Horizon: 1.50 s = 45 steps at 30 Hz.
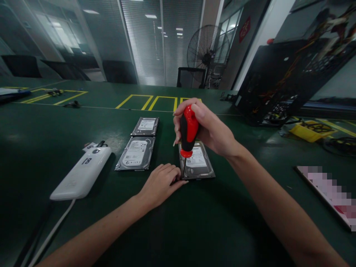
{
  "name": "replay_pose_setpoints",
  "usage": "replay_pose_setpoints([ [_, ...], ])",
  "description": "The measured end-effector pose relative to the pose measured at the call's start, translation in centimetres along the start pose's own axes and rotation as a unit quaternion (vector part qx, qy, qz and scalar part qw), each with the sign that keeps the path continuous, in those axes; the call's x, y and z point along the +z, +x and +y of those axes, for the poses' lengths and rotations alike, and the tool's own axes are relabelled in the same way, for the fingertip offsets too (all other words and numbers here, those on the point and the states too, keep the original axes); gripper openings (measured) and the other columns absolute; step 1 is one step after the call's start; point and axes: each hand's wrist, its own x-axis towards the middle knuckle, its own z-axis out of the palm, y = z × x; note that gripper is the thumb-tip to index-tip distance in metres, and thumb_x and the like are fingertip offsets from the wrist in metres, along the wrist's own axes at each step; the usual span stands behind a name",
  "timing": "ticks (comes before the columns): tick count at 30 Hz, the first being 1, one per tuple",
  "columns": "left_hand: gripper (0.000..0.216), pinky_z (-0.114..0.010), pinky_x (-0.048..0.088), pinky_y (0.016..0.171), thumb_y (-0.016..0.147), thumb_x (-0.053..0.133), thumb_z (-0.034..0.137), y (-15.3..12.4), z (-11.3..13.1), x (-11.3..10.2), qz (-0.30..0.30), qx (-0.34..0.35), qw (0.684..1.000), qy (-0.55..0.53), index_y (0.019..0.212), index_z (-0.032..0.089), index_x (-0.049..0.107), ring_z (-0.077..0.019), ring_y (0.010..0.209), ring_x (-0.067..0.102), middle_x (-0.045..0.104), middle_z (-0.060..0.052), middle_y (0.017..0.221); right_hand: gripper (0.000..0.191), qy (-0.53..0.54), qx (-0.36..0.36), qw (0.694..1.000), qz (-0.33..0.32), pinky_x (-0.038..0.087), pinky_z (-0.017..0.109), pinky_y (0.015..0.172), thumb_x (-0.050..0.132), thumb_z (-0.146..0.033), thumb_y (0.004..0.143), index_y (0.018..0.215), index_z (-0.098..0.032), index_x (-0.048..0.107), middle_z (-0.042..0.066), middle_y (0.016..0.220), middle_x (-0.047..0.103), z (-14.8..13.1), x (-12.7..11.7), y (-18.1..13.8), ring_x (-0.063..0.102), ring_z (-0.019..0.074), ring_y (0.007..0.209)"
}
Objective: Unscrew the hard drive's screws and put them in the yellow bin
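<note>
My right hand (207, 126) is closed round the red and black handle of a screwdriver (190, 128). The screwdriver stands nearly upright, its thin shaft reaching down to the near left corner of a hard drive (201, 167). Whether the tip sits in a screw is too small to tell. At that same corner, my left hand (164, 181) grips the drive's edge, with fingers curled and the thumb along the front side. To the left lie two more hard drives, a nearer one (135, 154) and a farther one (145, 126), end to end with labels up.
A white power bank-like case (83, 172) marked 18, with a cable, lies at left. At right are a pixelated flat object (328, 193), a yellow tray (313, 130) and an open black computer case (278, 81). Yellow tape rectangles (164, 98) mark the green table.
</note>
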Motion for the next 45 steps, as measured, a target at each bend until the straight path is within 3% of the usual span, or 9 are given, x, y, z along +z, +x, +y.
replay_pose_setpoints([
  [7, 0.021, -0.030, 0.039, 0.067, 0.089, 0.057, 0.035, 0.00, 0.06, -0.07, -0.010, -0.004, 1.000, -0.006, 0.081, 0.016, 0.054, -0.0174, 0.074, 0.052, 0.056, 0.000, 0.078, 0.014, -0.007, -0.007, 1.000, 0.013, 0.052, 0.026, 0.066, 0.050, -0.030, 0.090, 0.095, -0.017, 0.048, 0.000, 0.085, 0.053, -0.27, 0.05, -0.07, 0.059, 0.0093, 0.072],
  [15, 0.020, -0.031, 0.039, 0.068, 0.090, 0.057, 0.034, 0.05, 0.09, -0.10, -0.006, 0.001, 1.000, -0.004, 0.081, 0.016, 0.054, -0.0179, 0.074, 0.051, 0.056, 0.000, 0.077, 0.022, -0.032, -0.003, 0.999, 0.007, 0.052, 0.025, 0.066, 0.056, -0.034, 0.085, 0.093, -0.020, 0.041, -0.003, 0.079, 0.056, 0.18, -0.17, -0.14, 0.059, 0.0083, 0.069],
  [23, 0.021, -0.031, 0.038, 0.067, 0.090, 0.057, 0.035, -0.02, -0.03, 0.08, 0.001, 0.004, 1.000, 0.001, 0.081, 0.017, 0.054, -0.0177, 0.074, 0.052, 0.056, 0.000, 0.077, 0.030, -0.013, 0.017, 1.000, 0.006, 0.053, 0.028, 0.065, 0.045, -0.046, 0.090, 0.104, -0.020, 0.040, -0.005, 0.071, 0.048, 0.60, 0.05, 0.08, 0.051, 0.0058, 0.058],
  [27, 0.022, -0.030, 0.039, 0.066, 0.091, 0.055, 0.036, 0.02, -0.01, 0.04, 0.004, 0.006, 1.000, 0.002, 0.080, 0.017, 0.054, -0.0174, 0.073, 0.052, 0.056, 0.000, 0.077, 0.037, 0.007, 0.033, 0.999, 0.003, 0.054, 0.029, 0.069, 0.036, -0.051, 0.091, 0.107, -0.018, 0.045, -0.002, 0.076, 0.049, 0.45, -0.04, 0.09, 0.053, 0.0083, 0.064],
  [35, 0.021, -0.030, 0.041, 0.068, 0.092, 0.053, 0.035, 0.03, 0.07, -0.24, -0.006, 0.007, 1.000, -0.004, 0.082, 0.017, 0.054, -0.0176, 0.075, 0.053, 0.057, -0.001, 0.078, 0.027, 0.007, 0.001, 1.000, 0.003, 0.053, 0.029, 0.076, 0.050, -0.041, 0.088, 0.097, -0.015, 0.050, 0.003, 0.092, 0.057, 0.42, -0.67, -0.01, 0.061, 0.0106, 0.078],
  [41, 0.020, -0.029, 0.040, 0.065, 0.089, 0.058, 0.033, 0.25, -0.02, -0.16, -0.013, 0.004, 1.000, -0.017, 0.078, 0.016, 0.056, -0.0164, 0.070, 0.054, 0.058, 0.000, 0.075, 0.029, -0.025, 0.019, 1.000, 0.004, 0.052, 0.030, 0.072, 0.058, -0.042, 0.083, 0.093, -0.018, 0.043, 0.000, 0.081, 0.061, 0.02, -0.42, -0.10, 0.061, 0.0110, 0.074],
  [45, 0.029, -0.029, 0.039, 0.061, 0.092, 0.051, 0.032, 0.34, 0.32, -0.66, 0.009, 0.024, 0.999, -0.042, 0.068, 0.016, 0.055, -0.0136, 0.059, 0.050, 0.055, 0.002, 0.062, 0.029, -0.038, 0.015, 0.999, 0.012, 0.052, 0.028, 0.068, 0.055, -0.043, 0.085, 0.095, -0.020, 0.040, -0.003, 0.074, 0.058, 0.21, -0.29, -0.03, 0.058, 0.0088, 0.065],
])
